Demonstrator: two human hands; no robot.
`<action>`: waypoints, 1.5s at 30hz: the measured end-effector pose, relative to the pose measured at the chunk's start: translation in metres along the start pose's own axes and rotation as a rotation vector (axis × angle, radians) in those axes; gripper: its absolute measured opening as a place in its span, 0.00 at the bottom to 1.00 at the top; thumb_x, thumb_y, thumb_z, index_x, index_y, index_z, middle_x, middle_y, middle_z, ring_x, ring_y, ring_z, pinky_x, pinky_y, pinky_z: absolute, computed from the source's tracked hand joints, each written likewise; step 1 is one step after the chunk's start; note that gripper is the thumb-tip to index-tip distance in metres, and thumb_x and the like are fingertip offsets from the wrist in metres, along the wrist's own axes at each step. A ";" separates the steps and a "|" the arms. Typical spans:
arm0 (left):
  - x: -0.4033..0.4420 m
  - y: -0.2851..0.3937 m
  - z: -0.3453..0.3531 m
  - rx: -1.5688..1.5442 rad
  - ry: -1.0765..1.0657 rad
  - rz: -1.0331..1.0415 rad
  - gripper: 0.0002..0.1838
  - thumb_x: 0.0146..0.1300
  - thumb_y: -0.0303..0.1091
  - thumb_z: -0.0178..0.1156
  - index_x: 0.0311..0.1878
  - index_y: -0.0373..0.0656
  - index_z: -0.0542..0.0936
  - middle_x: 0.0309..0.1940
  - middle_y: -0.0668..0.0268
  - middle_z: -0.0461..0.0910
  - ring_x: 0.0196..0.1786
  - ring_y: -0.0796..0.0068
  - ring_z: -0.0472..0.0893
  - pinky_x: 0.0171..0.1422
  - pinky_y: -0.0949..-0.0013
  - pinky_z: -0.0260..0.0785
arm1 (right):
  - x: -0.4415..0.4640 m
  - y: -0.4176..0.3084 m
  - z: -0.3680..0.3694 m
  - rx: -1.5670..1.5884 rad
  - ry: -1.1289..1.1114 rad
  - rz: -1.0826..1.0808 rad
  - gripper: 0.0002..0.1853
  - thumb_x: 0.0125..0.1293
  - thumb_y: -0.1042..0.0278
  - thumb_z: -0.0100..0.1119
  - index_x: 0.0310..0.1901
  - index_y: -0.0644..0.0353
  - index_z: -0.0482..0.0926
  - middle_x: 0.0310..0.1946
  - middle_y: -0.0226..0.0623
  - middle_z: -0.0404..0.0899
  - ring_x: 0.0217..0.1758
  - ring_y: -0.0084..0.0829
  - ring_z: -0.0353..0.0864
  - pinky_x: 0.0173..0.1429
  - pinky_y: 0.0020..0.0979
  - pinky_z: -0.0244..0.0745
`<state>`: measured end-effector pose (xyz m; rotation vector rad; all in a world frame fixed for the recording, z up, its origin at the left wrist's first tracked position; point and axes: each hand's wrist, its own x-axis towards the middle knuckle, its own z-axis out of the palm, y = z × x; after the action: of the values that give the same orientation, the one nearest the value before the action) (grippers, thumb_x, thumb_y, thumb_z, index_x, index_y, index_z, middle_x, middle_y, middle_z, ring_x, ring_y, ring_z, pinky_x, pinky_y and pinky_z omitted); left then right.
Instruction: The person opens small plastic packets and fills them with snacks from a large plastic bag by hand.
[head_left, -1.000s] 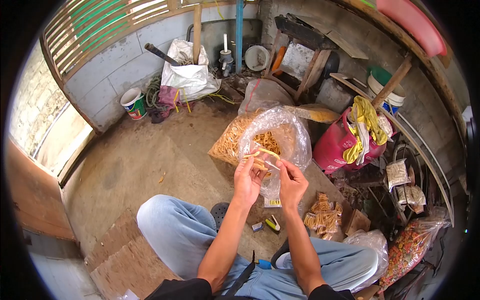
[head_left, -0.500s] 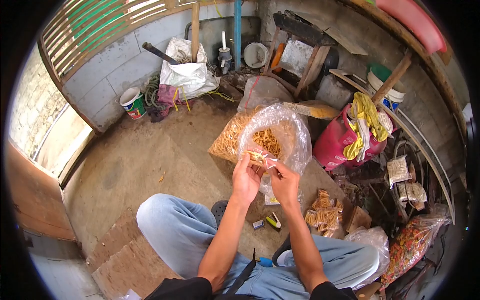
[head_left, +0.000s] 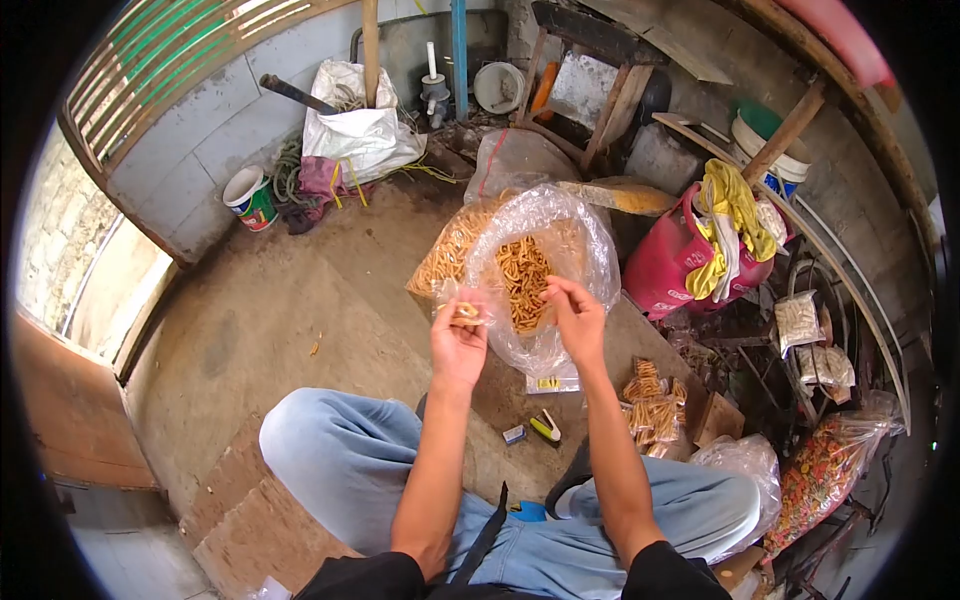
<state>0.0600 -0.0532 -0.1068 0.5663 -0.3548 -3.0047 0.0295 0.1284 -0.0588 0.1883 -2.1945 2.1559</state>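
My left hand is closed around a small clear plastic bag with a few brown snack sticks in it, slightly blurred. At the right side of the mouth of a large clear plastic bag is my right hand, its fingers curled and fingertips close together. Whatever they may pinch is too small to make out. Inside the large bag lies a heap of thin brown snack sticks. A green and black stapler and a small blue-white box rest on the floor between my legs.
Filled small snack packets are piled right of my right forearm. Farther right stand a pink gas cylinder with yellow cloth and a bag of colourful pieces. A white sack and a paint bucket stand at the back left.
My hands have parted. The left has moved left and down with the small bag; the right has let go of it and moved to the large bag's mouth. The view has shifted slightly.
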 end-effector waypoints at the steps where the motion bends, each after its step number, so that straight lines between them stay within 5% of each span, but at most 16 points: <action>1: 0.003 0.004 -0.004 -0.045 -0.020 0.001 0.11 0.66 0.32 0.53 0.46 0.36 0.78 0.45 0.61 0.82 0.48 0.66 0.81 0.54 0.65 0.78 | 0.014 0.023 -0.008 -0.100 0.083 0.016 0.09 0.67 0.71 0.55 0.45 0.62 0.82 0.35 0.31 0.85 0.33 0.18 0.79 0.36 0.22 0.73; 3: 0.001 0.006 -0.001 -0.091 -0.007 0.006 0.11 0.66 0.30 0.52 0.46 0.34 0.77 0.46 0.58 0.81 0.49 0.64 0.81 0.56 0.64 0.77 | 0.034 0.077 -0.021 -0.199 0.167 0.033 0.10 0.67 0.70 0.55 0.46 0.63 0.81 0.34 0.34 0.84 0.32 0.19 0.80 0.35 0.20 0.73; 7: 0.004 0.003 -0.006 -0.105 0.083 0.000 0.12 0.66 0.30 0.52 0.47 0.33 0.76 0.46 0.58 0.81 0.50 0.65 0.81 0.56 0.63 0.77 | 0.059 0.185 -0.023 -0.670 0.004 0.086 0.13 0.60 0.69 0.57 0.47 0.62 0.80 0.35 0.44 0.84 0.38 0.36 0.83 0.43 0.32 0.76; 11: 0.010 0.001 -0.007 -0.128 0.168 0.037 0.12 0.66 0.29 0.51 0.48 0.35 0.76 0.44 0.61 0.80 0.49 0.67 0.80 0.55 0.63 0.78 | 0.070 0.210 -0.007 -0.978 -0.104 0.177 0.17 0.58 0.66 0.58 0.49 0.57 0.80 0.42 0.50 0.81 0.46 0.50 0.80 0.51 0.42 0.75; 20: 0.022 -0.008 -0.021 -0.108 0.140 -0.044 0.11 0.66 0.30 0.52 0.48 0.37 0.76 0.43 0.63 0.80 0.48 0.68 0.80 0.54 0.62 0.78 | 0.114 0.218 0.016 -0.953 -0.129 -0.035 0.22 0.61 0.65 0.53 0.59 0.52 0.72 0.60 0.46 0.69 0.61 0.46 0.71 0.62 0.42 0.69; 33: 0.025 -0.012 -0.014 -0.093 0.122 -0.146 0.06 0.68 0.33 0.52 0.43 0.47 0.77 0.48 0.68 0.81 0.51 0.68 0.80 0.56 0.57 0.75 | 0.130 0.207 0.024 -1.161 -0.459 0.181 0.19 0.64 0.61 0.54 0.56 0.54 0.73 0.65 0.46 0.62 0.61 0.48 0.69 0.58 0.44 0.71; 36: 0.024 -0.011 -0.015 -0.076 0.094 -0.147 0.07 0.69 0.35 0.49 0.43 0.47 0.76 0.50 0.68 0.80 0.51 0.67 0.80 0.57 0.56 0.74 | 0.129 0.229 0.012 -0.992 -0.290 0.139 0.16 0.63 0.60 0.55 0.50 0.57 0.77 0.58 0.48 0.71 0.57 0.47 0.74 0.56 0.44 0.72; 39: 0.024 -0.012 -0.015 -0.081 0.076 -0.144 0.10 0.70 0.38 0.46 0.44 0.47 0.75 0.52 0.67 0.79 0.53 0.66 0.78 0.59 0.54 0.72 | 0.124 0.237 -0.004 -0.744 -0.130 0.083 0.12 0.62 0.64 0.60 0.43 0.62 0.78 0.32 0.44 0.83 0.37 0.45 0.83 0.42 0.39 0.75; 43: 0.020 -0.012 -0.009 -0.068 0.090 -0.137 0.10 0.71 0.39 0.45 0.46 0.46 0.73 0.55 0.66 0.77 0.55 0.65 0.77 0.60 0.54 0.70 | 0.119 0.237 -0.020 -0.613 -0.072 0.205 0.13 0.59 0.65 0.61 0.43 0.61 0.78 0.33 0.47 0.82 0.39 0.44 0.81 0.45 0.39 0.72; 45: 0.018 -0.011 -0.008 -0.061 0.069 -0.134 0.11 0.71 0.39 0.44 0.47 0.47 0.72 0.56 0.65 0.77 0.55 0.65 0.77 0.60 0.55 0.70 | 0.116 0.248 -0.025 -0.410 -0.050 0.216 0.09 0.58 0.70 0.61 0.39 0.64 0.77 0.30 0.43 0.81 0.32 0.36 0.81 0.37 0.36 0.74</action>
<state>0.0458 -0.0463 -0.1235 0.7131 -0.2289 -3.1003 -0.1179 0.1522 -0.2891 -0.0183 -2.7348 1.7451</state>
